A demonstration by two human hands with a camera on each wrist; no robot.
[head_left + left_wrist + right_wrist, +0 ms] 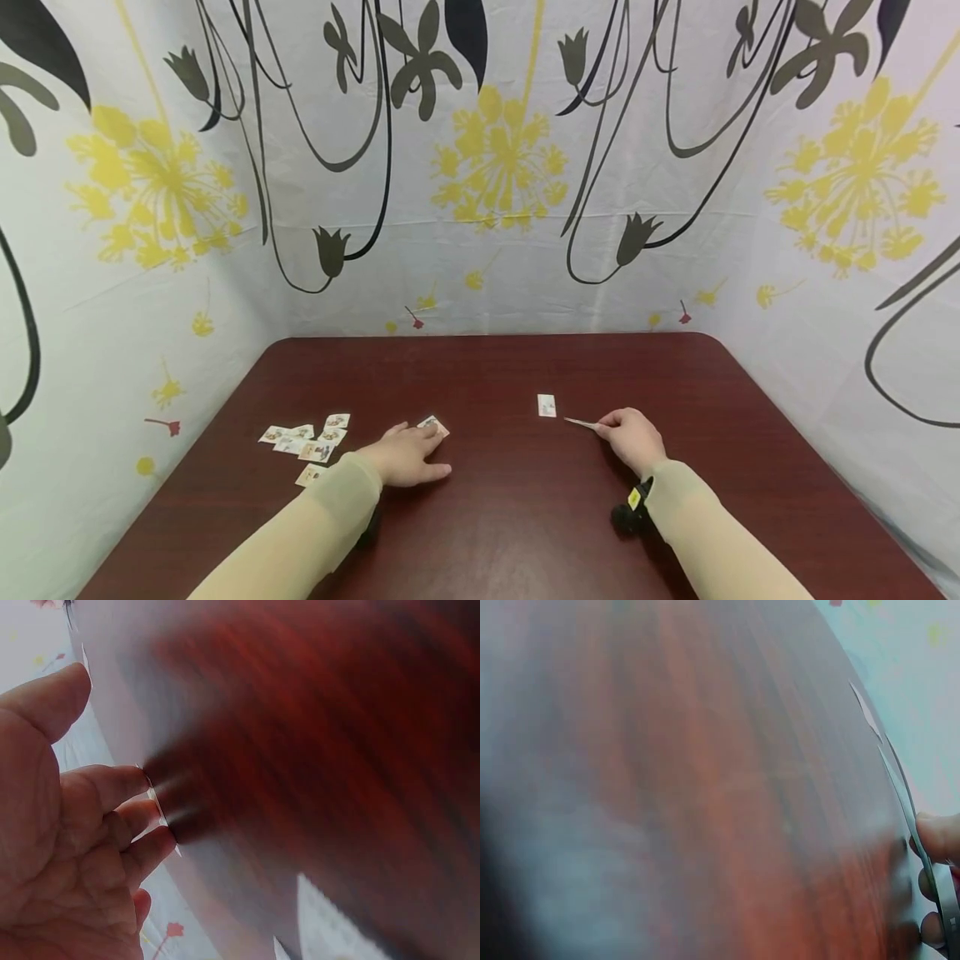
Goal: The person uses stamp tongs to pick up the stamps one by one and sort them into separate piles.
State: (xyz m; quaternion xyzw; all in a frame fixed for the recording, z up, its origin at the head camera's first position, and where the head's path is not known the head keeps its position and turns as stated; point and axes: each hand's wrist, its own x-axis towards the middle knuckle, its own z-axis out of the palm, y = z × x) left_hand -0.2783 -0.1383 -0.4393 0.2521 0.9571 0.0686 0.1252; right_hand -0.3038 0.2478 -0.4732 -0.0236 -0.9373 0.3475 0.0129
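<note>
My left hand (405,455) lies palm down over the table, its fingertips touching a small picture card (435,427). In the left wrist view the fingers (124,784) reach the edge of that card, with the thumb held apart. My right hand (634,439) pinches a pair of metal tweezers (582,423), their points toward the left. Just beyond the tips, a small white card (547,406) lies flat on the table. The right wrist view shows the tweezers (906,799) between thumb and fingers, close to the card (866,712); the two look apart.
Several small picture cards (317,451) lie in a loose, partly overlapping group on the left of the dark red table (495,533). Behind and beside the table hangs a white curtain (480,275) printed with flowers.
</note>
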